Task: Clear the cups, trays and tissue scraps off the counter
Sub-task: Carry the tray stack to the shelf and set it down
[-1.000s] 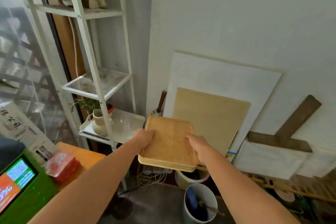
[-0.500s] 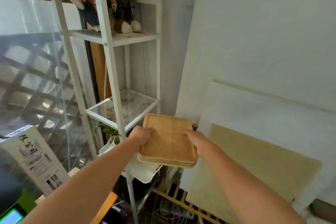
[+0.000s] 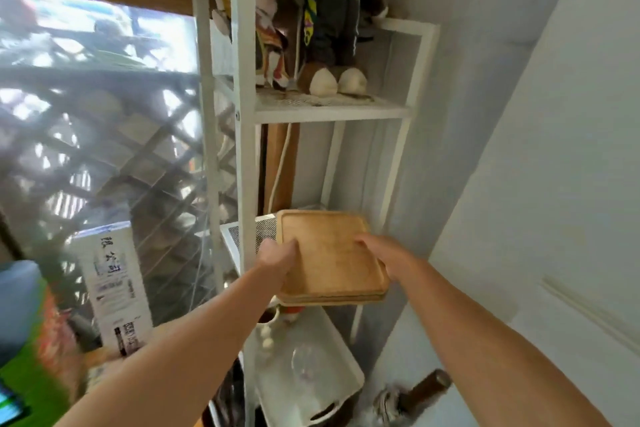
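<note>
I hold a small stack of wooden trays (image 3: 330, 256) level in both hands, in front of a white metal shelf unit (image 3: 242, 163). My left hand (image 3: 277, 258) grips the stack's left edge and my right hand (image 3: 382, 255) grips its right edge. The far end of the stack reaches over the mesh middle shelf (image 3: 265, 230), while the near end still hangs out past the shelf front. Whether the trays rest on the mesh cannot be told.
Plush toys (image 3: 311, 17) fill the top shelf. On the shelf below the trays sits a white tray (image 3: 332, 402) with a clear glass (image 3: 304, 362) and a mug (image 3: 272, 317). A window (image 3: 97, 135) lies left, a white wall (image 3: 540, 156) right, a printed box (image 3: 114, 288) at lower left.
The view has swung up and to the left, from the floor clutter to the shelf unit. My hands have carried the tray stack up and forward over the mesh middle shelf.
</note>
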Tool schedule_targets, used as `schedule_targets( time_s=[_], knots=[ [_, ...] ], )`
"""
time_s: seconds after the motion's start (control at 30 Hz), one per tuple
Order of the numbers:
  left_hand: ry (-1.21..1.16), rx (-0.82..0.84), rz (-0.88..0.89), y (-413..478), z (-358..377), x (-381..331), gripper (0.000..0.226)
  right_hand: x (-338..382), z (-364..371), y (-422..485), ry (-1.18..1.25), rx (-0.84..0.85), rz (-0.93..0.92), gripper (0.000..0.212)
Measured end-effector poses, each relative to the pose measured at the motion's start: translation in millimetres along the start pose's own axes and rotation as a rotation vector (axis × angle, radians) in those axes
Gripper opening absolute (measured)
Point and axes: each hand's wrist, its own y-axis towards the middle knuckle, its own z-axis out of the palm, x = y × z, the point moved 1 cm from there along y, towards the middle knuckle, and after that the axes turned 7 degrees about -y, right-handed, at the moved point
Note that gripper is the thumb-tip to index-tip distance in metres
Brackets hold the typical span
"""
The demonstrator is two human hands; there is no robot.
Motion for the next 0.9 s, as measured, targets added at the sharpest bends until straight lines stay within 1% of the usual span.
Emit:
schedule_targets(
  time_s=[0.17,0.3,0.4,0.5,0.63,0.67,0.73,0.8,0.9],
  knots=[
    [-0.030,-0.137,-0.037,23,2,-1,0.042,24,12,59,-0.095,0.147,-0.028,0.043],
    [-0.030,-0.213,-0.071,37,4,-3,0.036,38,27,95,-0.184,0.214,-0.048,0.046],
    [-0.006,-0.261,-0.087,47,3,-5,0.033,44,40,117,-0.210,0.259,-0.060,0.041],
    [0.019,-0.289,-0.099,54,4,-2,0.027,47,51,137,-0.236,0.299,-0.065,0.032],
    [0.047,-0.320,-0.118,63,6,3,0.031,46,58,154,-0.268,0.307,-0.065,0.024],
    [0.065,-0.329,-0.128,65,6,4,0.031,46,60,157,-0.280,0.322,-0.062,0.024],
    [0.102,-0.344,-0.158,68,7,2,0.034,47,63,163,-0.293,0.342,-0.063,0.033],
    [0.143,-0.365,-0.209,72,6,-1,0.038,51,65,168,-0.310,0.321,-0.077,0.041],
    [0.180,-0.377,-0.251,78,7,-5,0.043,54,69,175,-0.311,0.291,-0.084,0.048]
  ],
)
